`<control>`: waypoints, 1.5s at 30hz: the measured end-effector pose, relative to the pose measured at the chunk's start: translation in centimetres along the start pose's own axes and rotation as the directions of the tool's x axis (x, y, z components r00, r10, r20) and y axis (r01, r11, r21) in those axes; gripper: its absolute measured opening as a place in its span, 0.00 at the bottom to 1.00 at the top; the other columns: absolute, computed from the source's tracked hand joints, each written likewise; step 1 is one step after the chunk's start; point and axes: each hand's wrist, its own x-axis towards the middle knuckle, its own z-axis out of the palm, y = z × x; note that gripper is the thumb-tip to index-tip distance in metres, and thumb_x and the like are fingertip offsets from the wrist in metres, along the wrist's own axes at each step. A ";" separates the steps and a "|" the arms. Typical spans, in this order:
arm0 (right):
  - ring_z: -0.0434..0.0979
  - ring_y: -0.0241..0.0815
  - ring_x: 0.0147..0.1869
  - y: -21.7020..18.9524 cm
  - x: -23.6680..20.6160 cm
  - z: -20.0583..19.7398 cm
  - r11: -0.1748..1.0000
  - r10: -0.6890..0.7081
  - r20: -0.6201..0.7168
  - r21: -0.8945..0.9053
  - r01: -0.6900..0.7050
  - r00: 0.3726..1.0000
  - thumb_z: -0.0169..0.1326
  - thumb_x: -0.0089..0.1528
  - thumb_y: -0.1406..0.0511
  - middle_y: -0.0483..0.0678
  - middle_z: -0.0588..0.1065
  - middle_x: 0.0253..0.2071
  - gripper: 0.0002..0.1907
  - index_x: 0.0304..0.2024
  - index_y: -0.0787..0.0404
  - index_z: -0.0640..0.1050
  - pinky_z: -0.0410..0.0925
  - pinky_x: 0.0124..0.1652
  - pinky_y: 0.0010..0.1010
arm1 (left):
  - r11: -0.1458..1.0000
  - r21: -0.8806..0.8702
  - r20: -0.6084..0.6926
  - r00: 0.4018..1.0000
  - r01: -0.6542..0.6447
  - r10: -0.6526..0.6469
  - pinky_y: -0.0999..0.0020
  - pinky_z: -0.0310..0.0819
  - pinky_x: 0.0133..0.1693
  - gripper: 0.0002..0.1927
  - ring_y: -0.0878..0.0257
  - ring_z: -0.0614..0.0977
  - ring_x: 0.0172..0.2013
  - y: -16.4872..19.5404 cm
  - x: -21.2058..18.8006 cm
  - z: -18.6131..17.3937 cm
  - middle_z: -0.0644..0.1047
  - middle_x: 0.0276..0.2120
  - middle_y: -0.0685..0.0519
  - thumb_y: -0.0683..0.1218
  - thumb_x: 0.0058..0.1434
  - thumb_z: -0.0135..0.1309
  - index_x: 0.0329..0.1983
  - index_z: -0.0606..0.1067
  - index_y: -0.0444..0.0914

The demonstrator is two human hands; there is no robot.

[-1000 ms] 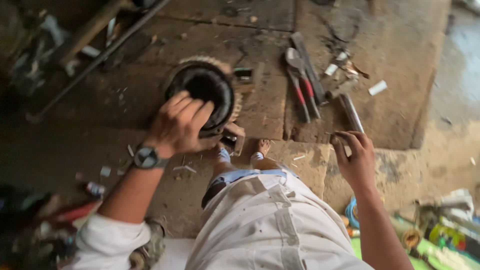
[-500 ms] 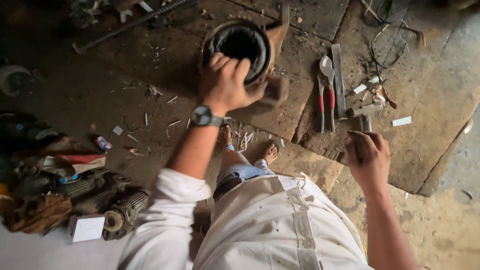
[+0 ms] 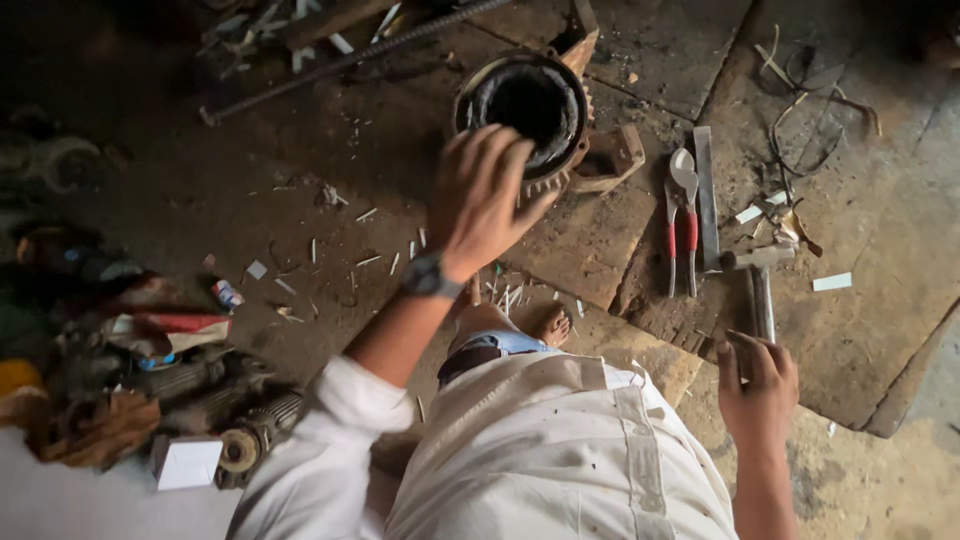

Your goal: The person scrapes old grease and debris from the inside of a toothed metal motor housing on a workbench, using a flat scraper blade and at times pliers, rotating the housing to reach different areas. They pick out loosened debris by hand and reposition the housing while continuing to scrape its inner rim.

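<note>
Seen from above, standing on a stone-slab floor (image 3: 300,190). Left hand (image 3: 485,200) spread over the near rim of a round motor housing (image 3: 525,105), fingers (image 3: 500,160) splayed and released, tips at the rim's edge, not wrapped around anything; cannot tell whether actually touching. Wristwatch (image 3: 428,277) on that wrist, white sleeve below. Housing sitting upright on the floor, dark hollow bore facing up, rusty brown casing with a lug sticking out on its right side.

Right hand (image 3: 757,385) down at the lower right, fingers clenched on the handle of a hammer (image 3: 762,290); head of the hammer pointing away, lying near the edge of a raised slab.

Just right of the housing, red-handled pliers (image 3: 682,215) flat on the floor, with a flat metal file (image 3: 706,195) beside them, touching or nearly so. Small white scraps scattered about, tangled wire (image 3: 800,110) at upper right. Long steel rod (image 3: 350,60) lying diagonally at the top left. Heap of dusty motor parts (image 3: 200,400) and rags at the far left, well apart from both hands. Bare toes (image 3: 553,325) showing below the left forearm, light trousers filling the bottom centre.
</note>
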 end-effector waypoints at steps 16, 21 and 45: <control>0.70 0.62 0.62 -7.9 3.3 4.2 0.974 0.023 0.013 -0.224 -0.019 1.000 0.62 0.65 0.61 0.58 0.72 0.56 0.20 0.59 0.56 0.78 0.64 0.60 0.48 | 0.934 -0.306 0.148 0.978 0.184 -0.144 0.51 0.70 0.59 0.13 0.45 0.75 0.57 -10.2 -3.2 -6.2 0.74 0.54 0.45 0.44 0.67 0.62 0.51 0.74 0.37; 0.70 0.62 0.63 -10.1 5.8 5.4 0.979 -0.019 -0.048 -0.204 0.009 0.999 0.59 0.69 0.62 0.59 0.72 0.58 0.20 0.62 0.59 0.76 0.64 0.62 0.48 | 0.921 -0.344 0.164 0.978 0.182 -0.133 0.51 0.70 0.58 0.10 0.45 0.75 0.55 -11.9 -3.3 -5.5 0.74 0.52 0.46 0.43 0.67 0.61 0.49 0.75 0.38; 0.74 0.58 0.51 -12.9 15.9 5.5 0.910 -0.096 0.011 -0.404 0.092 0.995 0.56 0.70 0.60 0.55 0.78 0.42 0.09 0.44 0.57 0.82 0.67 0.49 0.46 | 0.847 -0.531 0.142 0.986 0.007 0.081 0.52 0.68 0.59 0.08 0.48 0.74 0.57 -10.0 1.0 -5.4 0.75 0.52 0.50 0.45 0.68 0.61 0.47 0.77 0.40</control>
